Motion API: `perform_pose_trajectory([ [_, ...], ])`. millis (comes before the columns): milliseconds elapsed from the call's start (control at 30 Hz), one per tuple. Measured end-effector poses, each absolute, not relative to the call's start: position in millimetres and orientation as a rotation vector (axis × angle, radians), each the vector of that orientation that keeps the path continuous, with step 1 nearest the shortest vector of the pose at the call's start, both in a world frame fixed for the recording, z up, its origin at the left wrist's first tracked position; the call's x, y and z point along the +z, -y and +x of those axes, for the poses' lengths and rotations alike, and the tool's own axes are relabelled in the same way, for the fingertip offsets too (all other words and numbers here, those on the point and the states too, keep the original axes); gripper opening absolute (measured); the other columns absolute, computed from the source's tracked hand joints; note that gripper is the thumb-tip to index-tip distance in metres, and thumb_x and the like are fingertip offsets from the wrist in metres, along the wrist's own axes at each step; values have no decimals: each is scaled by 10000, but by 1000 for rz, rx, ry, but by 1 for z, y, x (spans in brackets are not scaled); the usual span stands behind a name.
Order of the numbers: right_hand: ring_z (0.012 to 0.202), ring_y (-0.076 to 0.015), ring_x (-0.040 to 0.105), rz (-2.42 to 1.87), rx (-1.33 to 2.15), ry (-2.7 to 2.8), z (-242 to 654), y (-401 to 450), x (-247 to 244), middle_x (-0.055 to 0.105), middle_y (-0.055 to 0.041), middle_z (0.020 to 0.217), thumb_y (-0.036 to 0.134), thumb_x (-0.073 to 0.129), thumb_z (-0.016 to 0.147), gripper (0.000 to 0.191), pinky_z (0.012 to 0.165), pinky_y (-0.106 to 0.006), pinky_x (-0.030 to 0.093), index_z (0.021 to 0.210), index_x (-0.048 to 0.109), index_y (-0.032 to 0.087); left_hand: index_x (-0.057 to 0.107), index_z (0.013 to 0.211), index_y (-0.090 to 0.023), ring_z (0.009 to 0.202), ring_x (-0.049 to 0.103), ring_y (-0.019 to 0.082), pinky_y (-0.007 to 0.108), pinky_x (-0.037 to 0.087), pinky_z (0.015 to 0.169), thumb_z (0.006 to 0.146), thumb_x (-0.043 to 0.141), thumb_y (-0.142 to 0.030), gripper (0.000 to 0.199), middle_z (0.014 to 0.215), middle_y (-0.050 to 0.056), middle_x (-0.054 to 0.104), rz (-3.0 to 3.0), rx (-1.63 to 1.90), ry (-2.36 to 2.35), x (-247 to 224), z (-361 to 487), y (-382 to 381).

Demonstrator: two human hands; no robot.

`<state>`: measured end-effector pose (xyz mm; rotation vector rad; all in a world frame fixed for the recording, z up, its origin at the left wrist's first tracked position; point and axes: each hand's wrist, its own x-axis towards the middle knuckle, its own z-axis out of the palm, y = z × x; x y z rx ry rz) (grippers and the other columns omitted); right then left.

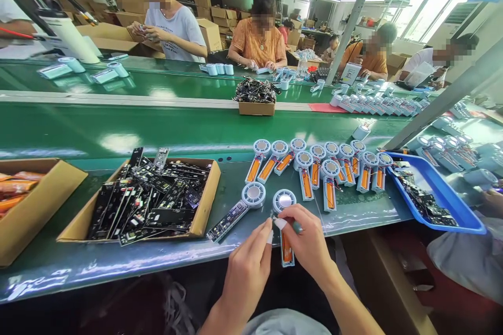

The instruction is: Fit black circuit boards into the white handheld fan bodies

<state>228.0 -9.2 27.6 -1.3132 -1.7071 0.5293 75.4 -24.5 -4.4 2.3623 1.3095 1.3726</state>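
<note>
A light-blue fan unit (284, 200) with a round head and an orange battery in its handle lies at the table's front edge. Above its neck, my left hand (251, 256) and my right hand (304, 235) meet with fingertips pinched close together. What they pinch is too small to make out. The handle shows beneath my right hand and juts past the edge. Left of it lies another fan unit (253, 194) with a black circuit board (230, 220) along its handle. Several fan units with orange batteries (306, 183) stand grouped behind my right hand.
A cardboard box of black circuit boards (214, 193) is left of my hands, beside a box of orange batteries (47, 204). A blue tray (467, 225) with boards lies at right. Across the green conveyor (176, 125), several people work; a small box (257, 109) sits there.
</note>
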Motion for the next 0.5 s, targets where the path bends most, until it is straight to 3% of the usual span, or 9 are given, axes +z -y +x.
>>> perform_pose_trajectory([
  [267,772,-218,571,-1325,-52,2110,229,19,41,666,-93,890,54,426,963,231,702,-339,481,942,628,166,638,1253,-116,994,755,225,298,621,846,960,444,-46,358,1127,151,759,2522,1378,-1317,-2,74,27],
  [500,780,-205,588,-1304,194,2120,239,12,43,658,-61,879,101,468,977,179,709,-326,491,921,613,192,667,1232,-182,1020,744,192,262,600,901,946,468,-43,375,1138,97,762,2248,1348,-1158,3,68,20],
])
